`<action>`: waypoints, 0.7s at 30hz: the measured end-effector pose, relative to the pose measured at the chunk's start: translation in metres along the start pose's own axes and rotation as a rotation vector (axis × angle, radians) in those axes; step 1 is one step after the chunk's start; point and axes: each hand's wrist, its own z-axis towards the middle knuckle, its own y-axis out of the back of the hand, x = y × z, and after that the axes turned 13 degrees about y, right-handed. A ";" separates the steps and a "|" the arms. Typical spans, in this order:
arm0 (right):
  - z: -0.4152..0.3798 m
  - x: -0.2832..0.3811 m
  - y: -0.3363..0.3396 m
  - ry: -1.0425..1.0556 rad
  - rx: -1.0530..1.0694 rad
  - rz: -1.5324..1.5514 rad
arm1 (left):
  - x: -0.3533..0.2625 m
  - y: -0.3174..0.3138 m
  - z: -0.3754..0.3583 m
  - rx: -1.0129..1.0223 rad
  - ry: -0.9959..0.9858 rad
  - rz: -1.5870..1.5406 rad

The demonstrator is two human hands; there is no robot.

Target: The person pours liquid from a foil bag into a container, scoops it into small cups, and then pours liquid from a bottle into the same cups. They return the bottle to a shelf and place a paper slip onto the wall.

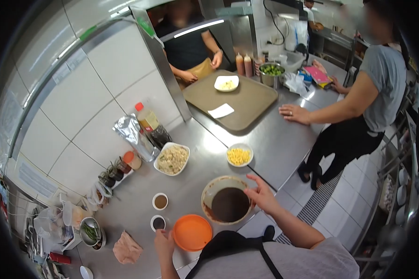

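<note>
My right hand [260, 194] rests its fingers on the rim of a large bowl of dark brown sauce [226, 201] on the steel counter [195, 135]. My left hand [164, 242] sits beside a small white cup of dark liquid [158, 223], fingertips touching it, with an orange lid [192, 232] lying just to its right. A second small cup with brown liquid [160, 201] stands behind it.
A white dish of noodles [172, 159] and a small bowl of yellow corn [239, 155] sit further back. A brown tray [235, 97] holds a white bowl. One person stands at the right with a hand [294, 113] on the counter; another is behind the hatch.
</note>
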 end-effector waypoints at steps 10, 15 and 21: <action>0.012 -0.001 0.002 -0.027 0.094 0.088 | 0.010 -0.027 0.023 -0.142 -0.108 -0.241; 0.015 -0.010 0.011 -0.025 0.071 0.230 | 0.012 -0.034 0.024 -0.069 0.041 -0.447; 0.101 -0.074 0.054 -0.126 -0.383 0.058 | 0.006 -0.033 0.010 -0.035 0.045 -0.449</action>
